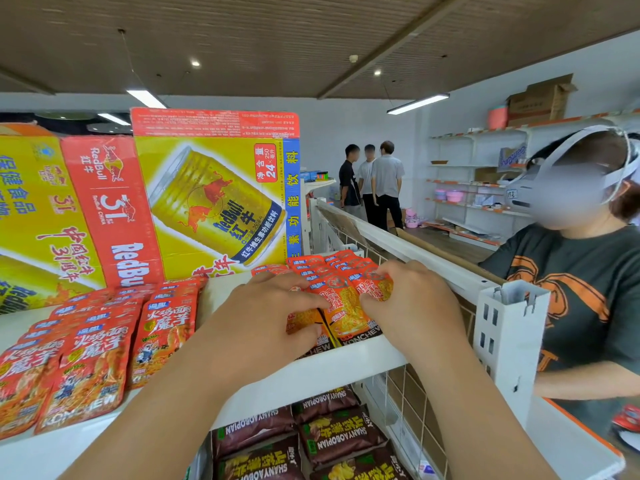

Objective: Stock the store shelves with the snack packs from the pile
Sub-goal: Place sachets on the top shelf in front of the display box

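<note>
Store shelving fills the view. On the white metal top shelf (363,355), your left hand (263,320) and right hand (412,306) both have curled fingers pinched on the front red-orange foil snack packs (343,306) of the right-end row. Square the edges, keep labels facing out, and avoid crushing the foil.

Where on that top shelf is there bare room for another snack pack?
Bare top shelf shows between the red packs at left and the orange packs that the left hand and right hand grip; that right end is crowded.
</note>
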Demonstrator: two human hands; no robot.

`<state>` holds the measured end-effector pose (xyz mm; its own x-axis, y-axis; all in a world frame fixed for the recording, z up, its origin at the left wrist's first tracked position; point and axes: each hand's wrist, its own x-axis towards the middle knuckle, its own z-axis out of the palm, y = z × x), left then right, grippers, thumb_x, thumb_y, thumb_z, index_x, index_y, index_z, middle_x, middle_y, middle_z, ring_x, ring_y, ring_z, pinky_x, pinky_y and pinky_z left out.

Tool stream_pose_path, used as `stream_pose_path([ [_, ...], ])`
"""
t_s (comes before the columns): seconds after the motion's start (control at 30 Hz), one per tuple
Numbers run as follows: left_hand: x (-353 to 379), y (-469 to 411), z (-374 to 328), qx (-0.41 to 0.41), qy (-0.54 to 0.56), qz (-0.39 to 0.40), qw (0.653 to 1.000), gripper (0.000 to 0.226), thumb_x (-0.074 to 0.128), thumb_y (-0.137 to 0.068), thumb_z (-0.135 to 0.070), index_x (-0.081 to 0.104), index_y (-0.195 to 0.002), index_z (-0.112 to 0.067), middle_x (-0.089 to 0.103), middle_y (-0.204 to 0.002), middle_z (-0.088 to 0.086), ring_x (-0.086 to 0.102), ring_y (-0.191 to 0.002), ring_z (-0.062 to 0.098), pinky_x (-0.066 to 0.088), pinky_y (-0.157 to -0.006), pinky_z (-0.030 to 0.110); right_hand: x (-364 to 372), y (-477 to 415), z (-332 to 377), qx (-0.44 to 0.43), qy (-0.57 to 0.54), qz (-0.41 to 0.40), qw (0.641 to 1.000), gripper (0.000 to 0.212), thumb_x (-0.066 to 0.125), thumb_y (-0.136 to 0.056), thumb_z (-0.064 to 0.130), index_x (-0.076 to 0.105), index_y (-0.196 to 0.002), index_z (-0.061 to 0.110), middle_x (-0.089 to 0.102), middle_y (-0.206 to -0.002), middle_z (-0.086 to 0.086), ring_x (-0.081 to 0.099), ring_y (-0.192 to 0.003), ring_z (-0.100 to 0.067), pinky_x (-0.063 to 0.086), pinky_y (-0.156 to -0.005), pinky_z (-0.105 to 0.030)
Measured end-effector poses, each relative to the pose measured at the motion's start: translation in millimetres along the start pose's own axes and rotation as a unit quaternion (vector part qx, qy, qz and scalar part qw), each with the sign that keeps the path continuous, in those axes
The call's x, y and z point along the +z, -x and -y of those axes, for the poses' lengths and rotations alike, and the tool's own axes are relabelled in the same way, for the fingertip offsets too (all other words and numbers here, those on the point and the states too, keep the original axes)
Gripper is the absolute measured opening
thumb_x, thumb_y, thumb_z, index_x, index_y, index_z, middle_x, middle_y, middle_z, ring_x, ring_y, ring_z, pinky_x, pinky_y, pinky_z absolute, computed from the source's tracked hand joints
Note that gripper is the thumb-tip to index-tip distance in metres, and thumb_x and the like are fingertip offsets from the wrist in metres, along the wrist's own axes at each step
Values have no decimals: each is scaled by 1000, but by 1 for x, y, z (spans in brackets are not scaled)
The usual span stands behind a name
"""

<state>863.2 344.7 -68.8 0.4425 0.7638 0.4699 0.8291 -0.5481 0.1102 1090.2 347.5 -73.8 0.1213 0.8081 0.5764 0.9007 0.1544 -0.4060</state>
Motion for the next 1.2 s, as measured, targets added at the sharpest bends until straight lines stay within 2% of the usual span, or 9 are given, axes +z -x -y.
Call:
stream_pose_path([
  [0.27,-2,2,-2,3,3,-2,1000,51,40,-76,-65,64,-120,-55,56,-133,-22,49,-123,13,42,-106,39,1,-6,2,31,4,30,999,46,68,-81,54,66,-117,25,58,-109,0,57,-93,-20,48,-74,-32],
  [0.53,-1,2,-1,-2,7,-1,1000,53,40,-75,-67,63,-121,-57,55,-136,-22,49,-125,13,42,-106,41,1,0,-3,9,-9,19,1000,48,68,-78,53,62,-123,37,58,-115,6,55,-105,-18,48,-82,-32],
  [1.03,0,1,-1,1,-1,4,1000,51,40,-76,-67,62,-120,-56,56,-134,-21,51,-123,14,42,-106,42,6,-1,-5,6,-11,-8,1000,47,69,-79,51,65,-121,32,61,-118,4,56,-110,-20,47,-89,-33],
  [1.2,-1,1,0,0,-10,17,1000,54,33,-78,-67,60,-123,-58,52,-139,-21,46,-125,12,39,-107,40,6,1,-4,-2,-15,-16,1000,44,69,-80,52,66,-119,32,60,-115,5,54,-108,-19,44,-85,-32],
])
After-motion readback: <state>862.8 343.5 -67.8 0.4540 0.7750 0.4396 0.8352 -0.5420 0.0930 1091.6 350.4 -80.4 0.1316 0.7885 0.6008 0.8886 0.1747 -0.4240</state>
